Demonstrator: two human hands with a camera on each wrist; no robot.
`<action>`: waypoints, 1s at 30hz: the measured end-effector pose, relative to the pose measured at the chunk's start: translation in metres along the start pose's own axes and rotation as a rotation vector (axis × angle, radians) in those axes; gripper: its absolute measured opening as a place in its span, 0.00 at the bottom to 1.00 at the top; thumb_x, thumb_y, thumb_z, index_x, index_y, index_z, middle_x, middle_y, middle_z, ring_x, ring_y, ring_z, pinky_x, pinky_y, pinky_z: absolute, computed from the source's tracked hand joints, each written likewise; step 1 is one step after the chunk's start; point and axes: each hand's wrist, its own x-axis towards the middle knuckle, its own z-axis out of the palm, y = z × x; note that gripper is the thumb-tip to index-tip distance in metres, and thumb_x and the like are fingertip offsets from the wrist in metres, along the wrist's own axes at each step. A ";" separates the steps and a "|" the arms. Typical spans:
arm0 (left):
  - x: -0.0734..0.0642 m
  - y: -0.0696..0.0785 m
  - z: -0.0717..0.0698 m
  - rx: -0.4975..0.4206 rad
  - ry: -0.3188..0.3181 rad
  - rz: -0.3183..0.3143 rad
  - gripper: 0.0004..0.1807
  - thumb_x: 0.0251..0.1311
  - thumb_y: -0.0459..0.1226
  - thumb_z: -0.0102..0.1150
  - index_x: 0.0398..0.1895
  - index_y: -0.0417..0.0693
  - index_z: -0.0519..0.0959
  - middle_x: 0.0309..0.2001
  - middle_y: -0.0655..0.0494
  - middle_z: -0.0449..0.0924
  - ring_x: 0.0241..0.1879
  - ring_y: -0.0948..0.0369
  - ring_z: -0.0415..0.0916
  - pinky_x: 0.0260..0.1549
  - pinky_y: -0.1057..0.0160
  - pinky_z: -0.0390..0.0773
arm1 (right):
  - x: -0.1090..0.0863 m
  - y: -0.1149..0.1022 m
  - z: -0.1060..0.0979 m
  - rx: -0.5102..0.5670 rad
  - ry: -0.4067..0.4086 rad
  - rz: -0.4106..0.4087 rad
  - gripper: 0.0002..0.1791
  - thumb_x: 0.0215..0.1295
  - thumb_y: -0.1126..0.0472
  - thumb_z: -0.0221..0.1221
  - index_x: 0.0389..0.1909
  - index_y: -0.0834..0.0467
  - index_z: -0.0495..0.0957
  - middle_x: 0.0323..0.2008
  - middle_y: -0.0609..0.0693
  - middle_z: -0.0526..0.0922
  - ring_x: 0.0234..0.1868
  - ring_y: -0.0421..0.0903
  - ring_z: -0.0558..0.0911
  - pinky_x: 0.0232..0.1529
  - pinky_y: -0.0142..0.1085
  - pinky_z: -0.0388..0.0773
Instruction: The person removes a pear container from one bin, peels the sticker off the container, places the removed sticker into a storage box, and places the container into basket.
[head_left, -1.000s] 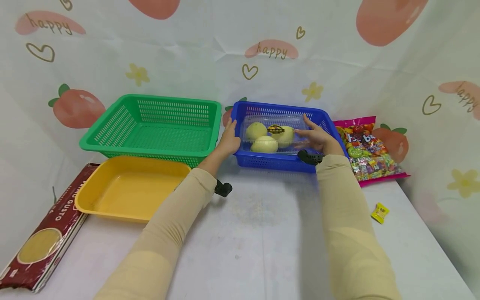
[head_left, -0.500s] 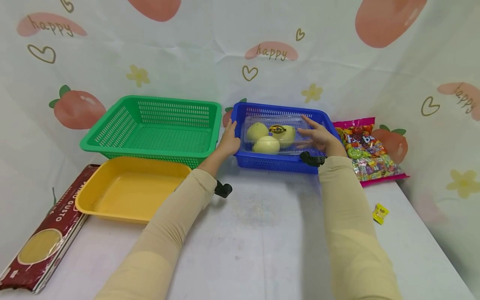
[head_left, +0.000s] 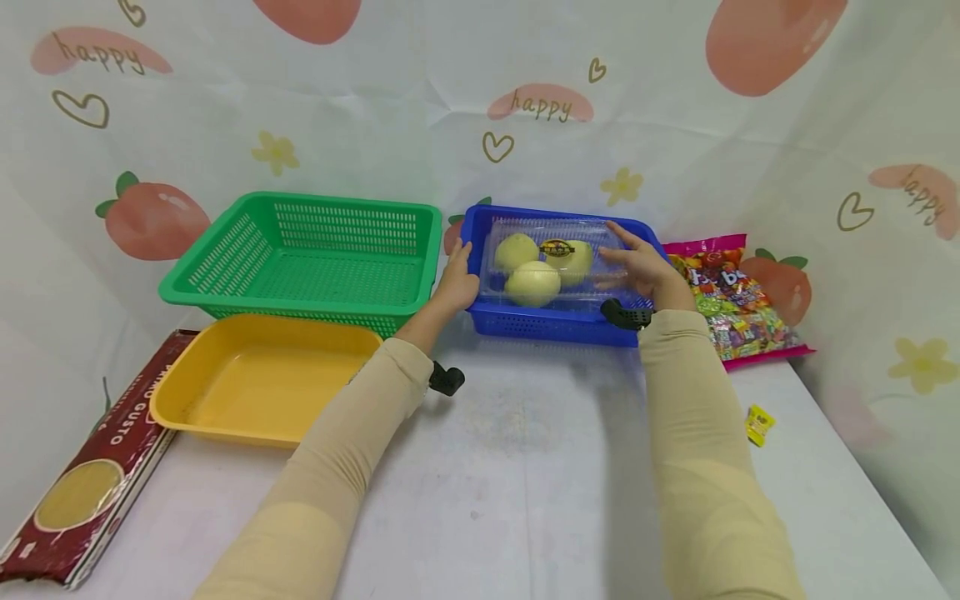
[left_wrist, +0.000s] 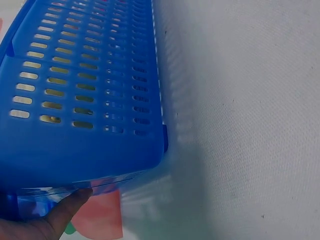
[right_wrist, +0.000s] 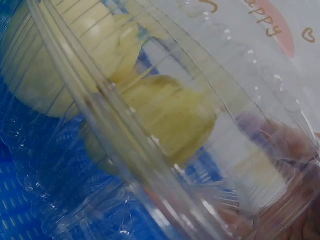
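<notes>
My right hand grips the right end of a clear plastic fruit box, its fingers spread round the side; the right wrist view shows fingers through the plastic. Inside are three pale yellow-green round fruits, under a lid with a black-and-gold label. The box sits at the blue basket, tilted, its far side high near the rim. At the basket's left end, my left hand rests with fairly straight fingers. In the left wrist view, one finger touches the end wall below the rim.
Left of the blue basket stands a green basket, with a yellow basin before it. A dark red noodle packet lies far left. A candy bag leans at right, with one yellow-wrapped candy nearer the front.
The clear box shifted slightly right, then rose a little and tipped with its far side up, as my right hand moved with it. My left hand has stayed at the basket's end.
</notes>
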 end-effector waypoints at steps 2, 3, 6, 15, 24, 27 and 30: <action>0.000 0.000 0.000 -0.005 -0.006 -0.005 0.35 0.60 0.26 0.32 0.73 0.43 0.44 0.76 0.51 0.31 0.74 0.52 0.33 0.72 0.52 0.43 | -0.002 -0.002 0.000 0.009 0.004 -0.001 0.38 0.70 0.60 0.47 0.72 0.33 0.38 0.74 0.58 0.31 0.67 0.67 0.59 0.40 0.39 0.83; 0.000 0.000 0.000 -0.007 -0.009 -0.007 0.35 0.60 0.26 0.32 0.73 0.43 0.43 0.76 0.51 0.31 0.74 0.52 0.33 0.72 0.52 0.43 | -0.003 -0.003 -0.001 0.014 0.006 0.001 0.39 0.70 0.60 0.47 0.72 0.33 0.38 0.74 0.59 0.31 0.67 0.67 0.59 0.41 0.39 0.83; 0.002 0.000 -0.001 -0.012 -0.016 -0.016 0.35 0.60 0.26 0.34 0.73 0.43 0.44 0.76 0.50 0.31 0.74 0.51 0.33 0.72 0.52 0.44 | -0.006 -0.006 -0.002 0.019 0.013 0.004 0.38 0.70 0.60 0.47 0.72 0.34 0.38 0.74 0.60 0.32 0.66 0.67 0.60 0.42 0.40 0.83; 0.003 0.018 -0.011 -0.066 -0.015 -0.067 0.32 0.64 0.32 0.38 0.72 0.41 0.48 0.74 0.45 0.41 0.73 0.49 0.43 0.70 0.51 0.52 | -0.013 -0.014 -0.006 0.071 0.037 -0.001 0.39 0.69 0.62 0.47 0.73 0.37 0.39 0.73 0.62 0.33 0.38 0.52 0.85 0.37 0.38 0.84; 0.005 0.039 -0.014 -0.123 -0.005 -0.064 0.29 0.71 0.42 0.36 0.72 0.48 0.49 0.73 0.50 0.48 0.72 0.53 0.48 0.69 0.51 0.56 | -0.023 -0.019 -0.007 0.072 0.016 -0.018 0.38 0.70 0.61 0.46 0.73 0.36 0.36 0.73 0.61 0.30 0.30 0.44 0.85 0.33 0.34 0.84; 0.005 0.045 -0.012 -0.176 -0.017 -0.056 0.31 0.71 0.48 0.38 0.73 0.51 0.48 0.74 0.52 0.46 0.72 0.53 0.47 0.69 0.49 0.55 | -0.027 -0.021 -0.005 0.047 0.021 -0.023 0.38 0.70 0.60 0.46 0.72 0.36 0.38 0.74 0.60 0.31 0.30 0.43 0.85 0.33 0.33 0.83; 0.003 0.051 -0.010 -0.243 -0.048 -0.052 0.34 0.68 0.52 0.40 0.74 0.58 0.45 0.75 0.56 0.43 0.73 0.53 0.45 0.68 0.47 0.54 | -0.031 -0.021 -0.004 0.033 0.022 -0.027 0.38 0.70 0.59 0.47 0.72 0.35 0.38 0.74 0.59 0.32 0.31 0.40 0.84 0.33 0.33 0.83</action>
